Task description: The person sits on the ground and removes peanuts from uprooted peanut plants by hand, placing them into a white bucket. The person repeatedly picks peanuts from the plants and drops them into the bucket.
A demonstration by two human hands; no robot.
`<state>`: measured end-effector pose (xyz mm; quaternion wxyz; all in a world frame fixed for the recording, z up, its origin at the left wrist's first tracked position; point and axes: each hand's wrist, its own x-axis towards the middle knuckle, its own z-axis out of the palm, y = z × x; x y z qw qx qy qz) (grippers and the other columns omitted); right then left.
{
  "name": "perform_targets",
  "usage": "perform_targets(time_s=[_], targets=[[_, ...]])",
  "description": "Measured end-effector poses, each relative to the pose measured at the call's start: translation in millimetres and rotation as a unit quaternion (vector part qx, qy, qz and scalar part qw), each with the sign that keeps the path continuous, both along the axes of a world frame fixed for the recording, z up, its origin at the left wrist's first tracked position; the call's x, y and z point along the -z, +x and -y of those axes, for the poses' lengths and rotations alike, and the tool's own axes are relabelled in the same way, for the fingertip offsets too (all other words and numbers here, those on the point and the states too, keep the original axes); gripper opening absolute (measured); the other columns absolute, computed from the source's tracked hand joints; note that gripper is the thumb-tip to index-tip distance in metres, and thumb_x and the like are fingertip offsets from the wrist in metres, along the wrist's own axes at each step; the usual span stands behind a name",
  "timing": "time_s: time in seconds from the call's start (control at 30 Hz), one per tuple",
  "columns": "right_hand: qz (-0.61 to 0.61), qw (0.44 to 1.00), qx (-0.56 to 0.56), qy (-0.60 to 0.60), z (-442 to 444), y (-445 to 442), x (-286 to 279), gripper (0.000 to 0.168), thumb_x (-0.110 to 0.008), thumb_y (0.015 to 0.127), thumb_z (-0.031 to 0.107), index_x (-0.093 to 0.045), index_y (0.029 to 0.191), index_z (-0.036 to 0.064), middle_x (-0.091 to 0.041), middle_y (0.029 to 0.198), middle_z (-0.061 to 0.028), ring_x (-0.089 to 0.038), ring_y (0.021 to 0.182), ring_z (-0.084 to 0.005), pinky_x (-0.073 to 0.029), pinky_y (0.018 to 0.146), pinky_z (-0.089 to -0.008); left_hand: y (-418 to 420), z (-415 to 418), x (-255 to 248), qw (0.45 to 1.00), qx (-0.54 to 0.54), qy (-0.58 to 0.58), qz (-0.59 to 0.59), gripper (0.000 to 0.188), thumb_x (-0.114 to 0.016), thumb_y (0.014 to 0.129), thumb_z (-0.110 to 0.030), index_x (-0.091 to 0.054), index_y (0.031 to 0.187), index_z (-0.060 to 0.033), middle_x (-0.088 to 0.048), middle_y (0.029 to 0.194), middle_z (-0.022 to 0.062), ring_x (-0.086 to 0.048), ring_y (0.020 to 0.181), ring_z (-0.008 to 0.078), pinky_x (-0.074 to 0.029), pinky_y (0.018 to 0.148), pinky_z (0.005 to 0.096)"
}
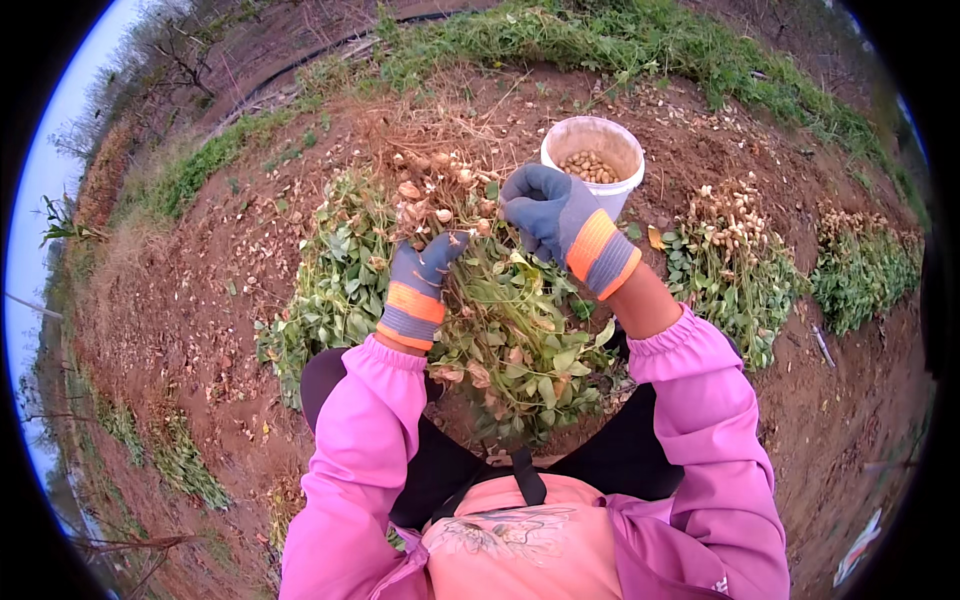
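Observation:
Leafy peanut plants (pixel 525 352) lie before me, their roots and peanut pods (pixel 442 215) turned away from my body. Around the stems just below the pods, my left hand (pixel 427 262), in a grey glove with an orange-banded cuff, is closed. My right hand (pixel 544 210), gloved alike, is raised to the right of the pods with its fingers curled; whether something small is between them cannot be seen. Directly behind it stands a white plastic bucket (pixel 634 161), partly hidden by the hand, with loose peanuts (pixel 590 166) at its bottom.
Two more heaps of pulled peanut plants (pixel 731 277) (pixel 862 262) lie on the brown soil at the right. Green vines (pixel 600 37) and a black hose (pixel 292 64) run along the far side. Further plants (pixel 187 465) lie at the lower left.

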<state>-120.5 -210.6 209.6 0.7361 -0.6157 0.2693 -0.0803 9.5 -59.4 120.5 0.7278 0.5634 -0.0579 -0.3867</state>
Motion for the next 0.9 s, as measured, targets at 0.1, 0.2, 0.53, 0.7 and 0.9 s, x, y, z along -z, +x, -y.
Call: perform_targets(time_s=[0.1,0.2,0.53,0.7,0.9], targets=[[-0.002,1.000,-0.004,0.002,-9.3,1.1,12.8,0.015,-0.058,0.074,0.013,-0.059,0.087,0.005,-0.052,0.061,0.0011,-0.046,0.044,-0.0074,-0.037,0.038,-0.0239,-7.8,-2.6,-23.8,0.999,0.009,0.024,0.035,0.033,-0.075,0.066,-0.015,-0.062,0.089,0.0056,-0.061,0.081,0.0048,-0.055,0.068,0.0116,-0.045,0.062,0.0268],[-0.023,0.999,-0.010,-0.044,-21.1,4.7,13.9,0.019,-0.061,0.073,0.018,-0.061,0.087,0.005,-0.053,0.059,-0.0010,-0.049,0.051,-0.0081,-0.041,0.046,-0.0258,-13.3,-3.6,-25.6,0.996,0.000,-0.008,0.085,0.035,-0.074,0.068,-0.016,-0.062,0.092,0.0061,-0.062,0.083,0.0056,-0.056,0.071,0.0115,-0.045,0.064,0.0274],[0.056,0.933,-0.056,-0.350,-28.1,5.7,28.7,0.021,-0.062,0.069,0.019,-0.055,0.080,0.003,-0.053,0.060,-0.0049,-0.051,0.054,-0.0134,-0.043,0.053,-0.0309,-11.5,-3.6,-13.8,0.994,0.003,0.067,0.091,0.028,-0.062,0.078,-0.008,-0.051,0.099,0.0063,-0.061,0.080,0.0064,-0.059,0.072,0.0141,-0.049,0.063,0.0265],[-0.031,0.954,-0.216,-0.205,-18.1,-0.1,2.7,0.016,-0.060,0.073,0.016,-0.053,0.080,0.005,-0.051,0.064,0.0004,-0.046,0.057,-0.0072,-0.039,0.051,-0.0246,-18.7,-0.1,-9.4,0.988,-0.051,0.066,0.131,0.032,-0.069,0.067,-0.018,-0.053,0.084,0.0042,-0.056,0.067,0.0032,-0.049,0.055,0.0099,-0.039,0.048,0.0256],[0.001,0.934,-0.086,-0.346,12.2,-5.2,4.5,0.014,-0.057,0.074,0.014,-0.052,0.080,0.002,-0.057,0.069,-0.0138,-0.056,0.063,-0.0222,-0.045,0.058,-0.0341,18.6,-4.1,-33.1,0.996,-0.067,-0.011,-0.052,0.018,-0.065,0.075,-0.016,-0.062,0.084,-0.0010,-0.062,0.074,0.0053,-0.060,0.061,0.0183,-0.052,0.055,0.0329]])
